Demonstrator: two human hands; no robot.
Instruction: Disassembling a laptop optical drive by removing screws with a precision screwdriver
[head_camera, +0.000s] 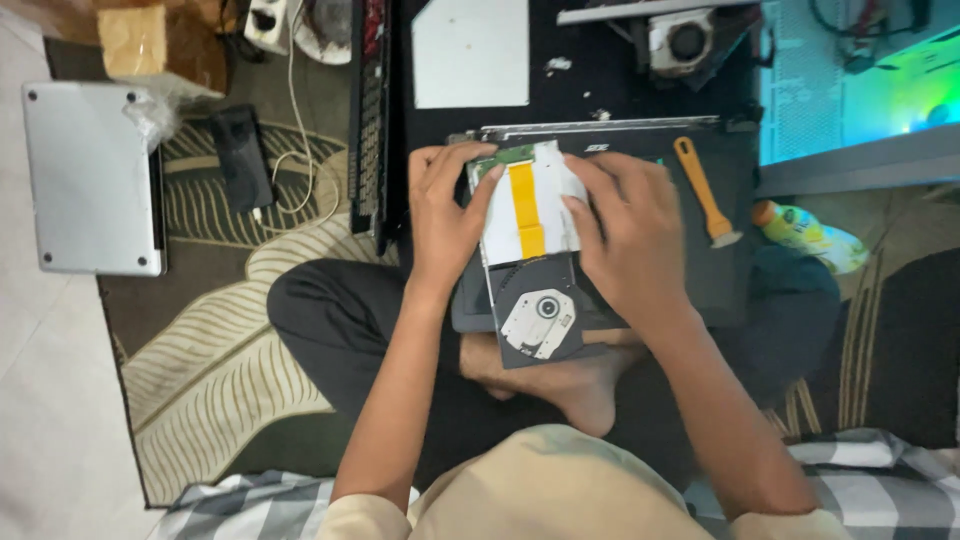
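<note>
A closed silver laptop (93, 178) lies on the pale floor at the left, partly on a patterned brown rug (215, 350). A black rectangular device (241, 157) rests on the rug beside a looping white cable (296, 170). A cardboard box (132, 40) sits at the top left. A flat grey panel (470, 52) lies farther up, near a small cooling fan (684, 41). An orange-handled scraper (705, 192) lies to the right, with a yellow-green bottle (806, 233) past it.

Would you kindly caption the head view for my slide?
Both hands, left and right, grip an optical drive over a lap.
</note>
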